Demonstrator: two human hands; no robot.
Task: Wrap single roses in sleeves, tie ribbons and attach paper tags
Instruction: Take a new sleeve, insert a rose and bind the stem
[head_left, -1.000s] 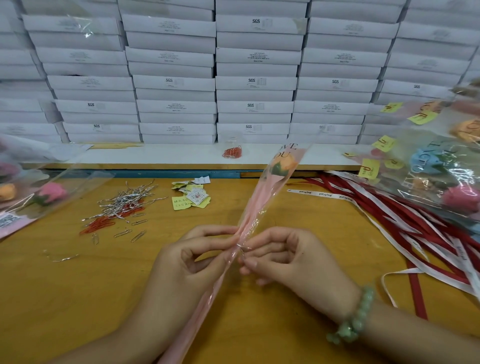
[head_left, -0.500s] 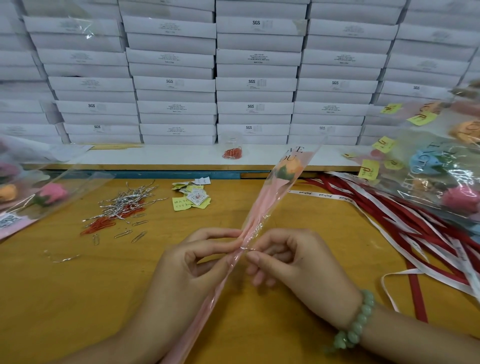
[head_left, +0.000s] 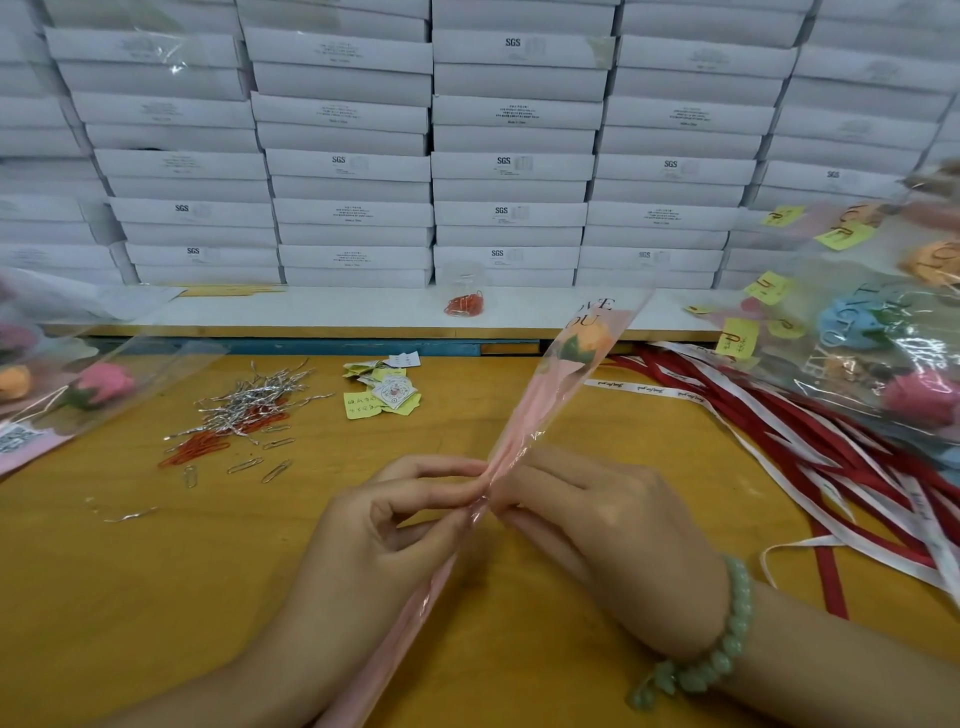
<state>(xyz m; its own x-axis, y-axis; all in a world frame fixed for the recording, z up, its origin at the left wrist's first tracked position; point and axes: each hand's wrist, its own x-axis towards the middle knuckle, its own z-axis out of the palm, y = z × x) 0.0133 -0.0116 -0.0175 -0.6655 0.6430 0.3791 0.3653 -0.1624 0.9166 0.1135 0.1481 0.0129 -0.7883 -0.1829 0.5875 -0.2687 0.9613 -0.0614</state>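
An orange rose sits inside a clear and pink sleeve that slants from the bottom centre up to the right. My left hand pinches the gathered sleeve at its narrow middle. My right hand grips the same spot from the other side, fingers curled round the sleeve. A thin wire tie seen there earlier is hidden between the fingers. Red and white ribbons lie spread to the right. Yellow and white paper tags lie in a small heap behind the hands.
Silver wire ties and paper clips are scattered at the left. Wrapped roses lie at the far left, more with yellow tags at the right. Stacked white boxes wall off the back above a white ledge with red clips.
Both hands have closed in on the sleeve's middle; the wire tie that showed between the fingertips is now covered. The sleeve has tilted a little more upright.
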